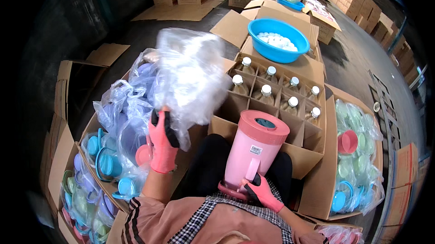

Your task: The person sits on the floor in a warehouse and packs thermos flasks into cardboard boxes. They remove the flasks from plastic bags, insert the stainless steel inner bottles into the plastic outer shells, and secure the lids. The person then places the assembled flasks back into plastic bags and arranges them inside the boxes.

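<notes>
In the head view, the left hand's (163, 142) fingers pinch closed on a clear plastic bag (192, 72) at eleven o'clock. The right hand's (263, 193) fingers curl around the pink jug's (244, 146) lower handle (252, 169) at five; at one o'clock from it stands a divided carton (309, 164).

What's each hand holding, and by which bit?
The left hand grips a clear, crinkly plastic bag by its lower left edge; the right hand holds a pink cylindrical plastic pitcher low down, by its handle.
</notes>
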Demonstrator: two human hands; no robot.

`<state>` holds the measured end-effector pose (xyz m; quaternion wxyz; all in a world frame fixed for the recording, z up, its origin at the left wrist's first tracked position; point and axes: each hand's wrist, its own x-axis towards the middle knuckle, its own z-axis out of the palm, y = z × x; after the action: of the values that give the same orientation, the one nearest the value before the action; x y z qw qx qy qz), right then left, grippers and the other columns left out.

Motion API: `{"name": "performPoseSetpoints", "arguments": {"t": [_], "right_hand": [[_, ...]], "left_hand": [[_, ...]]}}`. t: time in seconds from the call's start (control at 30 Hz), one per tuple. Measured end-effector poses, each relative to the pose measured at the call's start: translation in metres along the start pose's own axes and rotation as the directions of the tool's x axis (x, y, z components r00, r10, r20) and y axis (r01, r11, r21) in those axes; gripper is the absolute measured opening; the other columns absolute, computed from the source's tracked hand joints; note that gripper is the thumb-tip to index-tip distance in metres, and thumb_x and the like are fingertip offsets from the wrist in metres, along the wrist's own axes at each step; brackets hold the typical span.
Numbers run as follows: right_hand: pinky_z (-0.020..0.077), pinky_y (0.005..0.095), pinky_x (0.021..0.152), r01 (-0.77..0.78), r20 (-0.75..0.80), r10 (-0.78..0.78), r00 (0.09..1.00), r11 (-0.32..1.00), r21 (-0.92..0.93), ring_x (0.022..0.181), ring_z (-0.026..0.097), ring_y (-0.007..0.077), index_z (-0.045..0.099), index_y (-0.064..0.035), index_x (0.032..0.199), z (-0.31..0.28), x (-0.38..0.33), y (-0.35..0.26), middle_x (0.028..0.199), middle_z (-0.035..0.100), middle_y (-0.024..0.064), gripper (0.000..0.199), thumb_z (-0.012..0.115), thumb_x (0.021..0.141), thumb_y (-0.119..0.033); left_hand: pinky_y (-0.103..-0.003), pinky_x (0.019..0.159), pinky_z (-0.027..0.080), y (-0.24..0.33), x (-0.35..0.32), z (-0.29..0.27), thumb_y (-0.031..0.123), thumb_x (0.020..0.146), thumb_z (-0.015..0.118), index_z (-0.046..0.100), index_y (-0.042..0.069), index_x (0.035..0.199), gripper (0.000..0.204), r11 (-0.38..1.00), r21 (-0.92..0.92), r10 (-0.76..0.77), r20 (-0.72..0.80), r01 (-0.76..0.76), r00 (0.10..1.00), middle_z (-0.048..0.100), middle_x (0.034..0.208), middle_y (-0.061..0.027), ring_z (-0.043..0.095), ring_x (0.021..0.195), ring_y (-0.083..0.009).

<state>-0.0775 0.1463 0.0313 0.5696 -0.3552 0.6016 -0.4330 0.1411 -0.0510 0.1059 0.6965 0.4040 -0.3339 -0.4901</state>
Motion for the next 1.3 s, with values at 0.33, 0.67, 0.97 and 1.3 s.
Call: {"name": "performPoseSetpoints", "arguments": {"t": [0.33,0.67,0.97,1.3], "right_hand": [[0.0382,0.0291,0.088,0.548,-0.126,-0.543,0.831,0.756,0.357,0.102,0.05,0.017,0.038,0.0007,0.121,-0.043,-0.001,-0.099,0.11,0.051,0.0072,0.055,0.065,0.076,-0.017],[0.0443,0.0259,0.078,0.405,-0.412,-0.274,0.869,0.872,0.274,0.088,0.054,0.0138,0.049,0.0021,0.11,-0.062,0.018,-0.134,0.099,0.056,0.007,0.039,0.061,0.081,-0.021],[0.0416,0.0325,0.087,0.515,-0.261,-0.494,0.829,0.495,0.699,0.1,0.052,0.0195,0.042,-0.0007,0.12,-0.09,-0.007,-0.1,0.112,0.052,0.0079,0.043,0.048,0.087,-0.027],[0.039,0.0247,0.081,0.543,-0.56,-0.365,0.743,0.819,0.187,0.093,0.048,0.0118,0.05,0.0029,0.11,-0.14,0.033,-0.071,0.103,0.053,0.0061,0.036,0.036,0.092,-0.026]], "left_hand": [[-0.053,0.089,0.035,-0.006,-0.047,0.032,-0.002,0.064,0.057,0.052,-0.003,0.089,0.026,0.295,0.167,0.688,0.646,-0.941,0.331,0.05,0.1,-0.0201,0.05,0.097,-0.0425],[-0.051,0.09,0.03,-0.005,-0.044,0.049,0.029,0.059,0.07,0.055,0.007,0.095,0.045,0.055,0.115,-0.025,0.993,-0.992,0.114,0.049,0.093,-0.0078,0.044,0.105,-0.0304],[-0.034,0.093,0.033,-0.048,-0.003,0.022,0.028,0.082,0.057,0.034,0.005,0.128,0.056,0.925,0.38,-0.228,0.611,-0.029,0.758,0.044,0.119,-0.0099,0.042,0.109,-0.0225],[-0.027,0.067,0.045,-0.027,-0.014,0.09,0.025,0.066,0.072,0.048,-0.001,0.108,0.055,0.838,0.482,-0.506,0.514,0.255,0.693,0.057,0.094,-0.0079,0.056,0.075,-0.0147]]}}
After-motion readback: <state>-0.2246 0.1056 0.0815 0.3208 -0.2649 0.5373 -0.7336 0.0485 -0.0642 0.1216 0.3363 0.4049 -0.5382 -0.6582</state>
